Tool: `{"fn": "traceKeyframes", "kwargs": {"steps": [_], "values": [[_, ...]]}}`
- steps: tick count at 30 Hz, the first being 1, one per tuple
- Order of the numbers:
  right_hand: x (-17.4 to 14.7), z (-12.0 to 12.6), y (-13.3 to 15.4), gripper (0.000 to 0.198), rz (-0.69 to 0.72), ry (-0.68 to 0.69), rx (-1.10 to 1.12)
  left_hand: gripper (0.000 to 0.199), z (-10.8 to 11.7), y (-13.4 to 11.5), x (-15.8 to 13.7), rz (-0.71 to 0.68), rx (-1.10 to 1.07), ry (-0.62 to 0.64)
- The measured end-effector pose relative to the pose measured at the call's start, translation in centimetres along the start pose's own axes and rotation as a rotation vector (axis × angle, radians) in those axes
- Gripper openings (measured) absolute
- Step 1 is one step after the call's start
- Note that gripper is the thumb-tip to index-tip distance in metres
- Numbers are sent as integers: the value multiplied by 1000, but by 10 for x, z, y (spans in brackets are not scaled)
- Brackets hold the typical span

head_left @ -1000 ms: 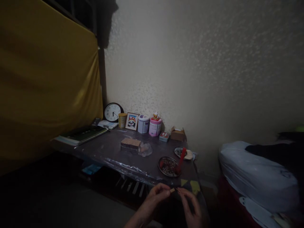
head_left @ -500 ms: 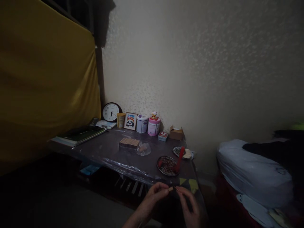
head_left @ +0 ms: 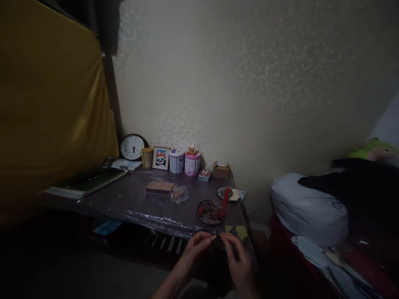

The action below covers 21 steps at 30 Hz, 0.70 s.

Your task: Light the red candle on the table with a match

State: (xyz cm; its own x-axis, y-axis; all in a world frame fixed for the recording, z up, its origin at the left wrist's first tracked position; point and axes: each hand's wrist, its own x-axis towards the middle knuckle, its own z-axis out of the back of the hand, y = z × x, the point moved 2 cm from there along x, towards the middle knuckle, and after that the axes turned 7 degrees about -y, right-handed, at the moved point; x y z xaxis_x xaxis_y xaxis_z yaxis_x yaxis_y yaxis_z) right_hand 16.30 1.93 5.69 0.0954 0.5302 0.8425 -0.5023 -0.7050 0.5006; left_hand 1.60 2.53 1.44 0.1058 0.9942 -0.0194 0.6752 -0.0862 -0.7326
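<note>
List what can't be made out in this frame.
Head view only:
- Small pale piece pinched between left hand and right hand: too small and dim to identify.
- Round tray contents: too small.
- Under the table: lost in shadow.
- Forearms: cut by the bottom edge.

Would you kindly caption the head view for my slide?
Left hand and right hand pinch a small tan piece at the table edge.

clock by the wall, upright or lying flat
Upright: the clock stands on edge on the table, its round face towards the camera.
</note>
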Motion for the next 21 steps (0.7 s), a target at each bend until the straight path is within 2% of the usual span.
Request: {"fn": "traceKeyframes", "kwargs": {"steps": [6,11,18,21], "values": [[10,6,9,13,44,-92,-7,16,-7,-5,3,-20,-6,-45],[9,1,5,14,96,-16,-30,17,-11,-6,2,-62,-11,-39],[13,11,11,12,34,-124,15,20,-16,-10,0,-45,-33,-77],[12,9,6,13,8,-41,58,20,-25,-17,-2,-79,3,-64]]}}
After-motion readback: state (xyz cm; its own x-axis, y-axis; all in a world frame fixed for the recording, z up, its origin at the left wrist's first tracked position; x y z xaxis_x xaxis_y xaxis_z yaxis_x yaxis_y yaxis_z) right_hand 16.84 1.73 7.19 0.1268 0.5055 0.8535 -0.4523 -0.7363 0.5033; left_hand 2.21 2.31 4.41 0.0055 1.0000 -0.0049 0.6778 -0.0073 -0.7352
